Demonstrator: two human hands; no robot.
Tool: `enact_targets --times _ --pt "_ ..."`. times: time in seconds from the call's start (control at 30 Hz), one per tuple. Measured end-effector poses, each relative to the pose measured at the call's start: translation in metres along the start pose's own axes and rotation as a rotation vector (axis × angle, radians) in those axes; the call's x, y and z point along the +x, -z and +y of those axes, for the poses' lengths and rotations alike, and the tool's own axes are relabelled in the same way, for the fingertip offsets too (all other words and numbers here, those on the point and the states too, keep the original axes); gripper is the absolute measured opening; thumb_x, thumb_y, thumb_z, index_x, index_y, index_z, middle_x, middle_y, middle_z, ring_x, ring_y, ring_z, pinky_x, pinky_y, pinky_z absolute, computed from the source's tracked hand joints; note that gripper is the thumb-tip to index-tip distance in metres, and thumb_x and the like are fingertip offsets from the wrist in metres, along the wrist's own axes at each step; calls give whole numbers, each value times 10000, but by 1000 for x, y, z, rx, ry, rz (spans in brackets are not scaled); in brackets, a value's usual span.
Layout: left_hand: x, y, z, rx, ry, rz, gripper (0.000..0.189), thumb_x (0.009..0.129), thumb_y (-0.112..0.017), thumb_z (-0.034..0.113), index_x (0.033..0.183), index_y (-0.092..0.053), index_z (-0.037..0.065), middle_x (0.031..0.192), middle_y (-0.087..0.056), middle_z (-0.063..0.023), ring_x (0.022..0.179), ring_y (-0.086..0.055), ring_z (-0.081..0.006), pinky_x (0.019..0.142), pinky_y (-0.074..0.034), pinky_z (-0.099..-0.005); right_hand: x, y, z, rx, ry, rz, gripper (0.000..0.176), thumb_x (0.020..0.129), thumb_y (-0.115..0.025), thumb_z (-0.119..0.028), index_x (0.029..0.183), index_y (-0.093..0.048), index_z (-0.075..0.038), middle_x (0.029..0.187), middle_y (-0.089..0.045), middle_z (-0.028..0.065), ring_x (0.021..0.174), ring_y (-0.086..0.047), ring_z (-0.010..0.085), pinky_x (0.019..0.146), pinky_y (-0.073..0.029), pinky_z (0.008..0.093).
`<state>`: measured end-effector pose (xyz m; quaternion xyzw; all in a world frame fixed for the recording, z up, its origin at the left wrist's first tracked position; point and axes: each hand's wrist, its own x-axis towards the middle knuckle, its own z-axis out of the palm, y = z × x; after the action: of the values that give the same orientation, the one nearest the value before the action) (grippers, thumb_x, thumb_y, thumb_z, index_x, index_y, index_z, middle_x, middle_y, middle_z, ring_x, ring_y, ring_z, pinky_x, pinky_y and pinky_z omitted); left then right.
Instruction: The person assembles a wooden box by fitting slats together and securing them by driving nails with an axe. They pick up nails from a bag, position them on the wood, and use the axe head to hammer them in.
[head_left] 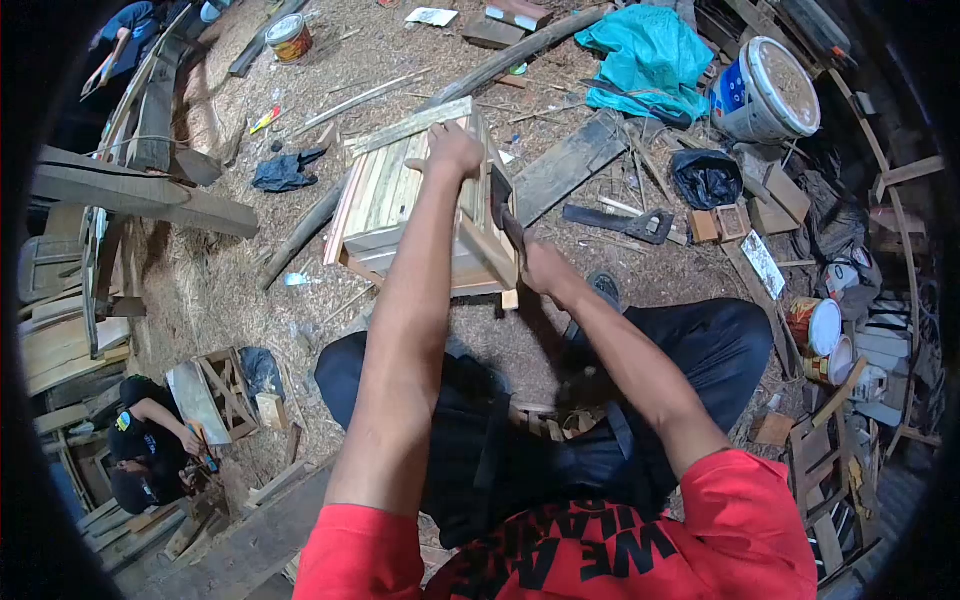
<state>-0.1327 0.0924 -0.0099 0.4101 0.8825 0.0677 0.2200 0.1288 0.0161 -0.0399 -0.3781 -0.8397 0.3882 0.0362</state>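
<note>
A box of pale wooden slats [385, 200] stands between my knees, slightly tilted. My left hand [455, 152] is on its upper face near the far edge, thumb out to the side and fingers curled against the wood. At the box's right side my right hand [546, 268] is closed round a dark, narrow tool [511, 222], which lies close along that side. Its exact kind does not show from this angle. A small wood end [510, 299] sticks out at the box's lower corner.
Wood shavings cover the ground. A handsaw [622, 223] and a plank [572, 168] lie to the right, near a teal plastic bag [648, 55] and a white bucket [768, 92]. A long pole [500, 62] runs behind the box. Another person [150, 440] crouches at lower left.
</note>
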Motion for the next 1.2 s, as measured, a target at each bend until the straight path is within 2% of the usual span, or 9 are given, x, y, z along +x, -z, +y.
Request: enact_targets --times 0.1,0.17,0.4,0.6,0.67,0.77,0.9,1.03,1.2 --pt "5 5 -2 49 -111 78 593 992 -374 311 1489 -329 -9 1534 -265 -258 1437 -234 -411 1132 -161 -673 -3 43 -16 27 -31 -168 407 877 -549 -105 1260 -504 25 1006 -634 374 1013 -609 530 894 -488 566" --pt "24 -2 -15 294 -312 146 549 969 -442 311 1398 -492 -27 1337 -503 -353 1271 -423 -558 1116 -323 -559 -12 33 -15 1 -39 -27 498 832 -575 -67 1311 -468 18 911 -640 360 919 -624 530 815 -506 568" --pt "95 -53 -44 152 -112 80 619 1021 -333 373 1527 -272 21 1612 -196 -222 1499 -207 -357 1095 -89 -782 -16 38 -14 -86 55 -89 571 805 -592 -42 1358 -451 -31 903 -653 334 918 -637 504 820 -529 561" --pt "-16 21 8 -56 14 62 619 1030 -305 378 1538 -253 30 1620 -180 -214 1506 -189 -347 1095 -91 -783 34 50 -14 -390 57 -399 468 810 -642 -101 1258 -521 -47 1064 -669 279 1032 -652 434 835 -552 514" --pt "-6 20 -1 -14 -129 139 591 987 -347 287 1418 -349 -118 1477 -308 -367 1385 -316 -482 1141 -232 -576 32 62 -27 -383 101 -331 431 811 -635 -94 1227 -542 -32 1056 -672 277 1019 -658 431 831 -553 512" --pt "1 4 -13 100 -211 195 572 965 -377 221 1363 -381 -190 1391 -377 -449 1329 -377 -547 1163 -301 -481 29 52 -24 -376 133 -256 385 815 -620 -89 1189 -566 -14 1027 -684 269 990 -670 427 820 -557 508" --pt "-37 30 11 -53 -124 178 597 1025 -337 336 1393 -372 -133 1415 -341 -442 1328 -387 -543 1151 -309 -500 66 41 -17 -478 152 -444 351 815 -604 -80 1155 -595 8 984 -701 254 956 -683 425 815 -562 503" --pt "-39 34 11 -82 -104 157 589 1021 -352 324 1386 -360 -138 1421 -325 -445 1326 -397 -531 1149 -313 -500 52 62 -28 -441 115 -346 279 834 -621 -81 1087 -656 32 1090 -700 226 990 -694 386 829 -573 466" --pt "-36 28 16 -8 28 31 625 1034 -280 384 1544 -241 25 1636 -138 -205 1518 -149 -343 1115 -104 -758 53 75 -22 -454 105 -371 293 819 -623 -71 1096 -661 18 1060 -705 231 980 -693 398 823 -573 466"
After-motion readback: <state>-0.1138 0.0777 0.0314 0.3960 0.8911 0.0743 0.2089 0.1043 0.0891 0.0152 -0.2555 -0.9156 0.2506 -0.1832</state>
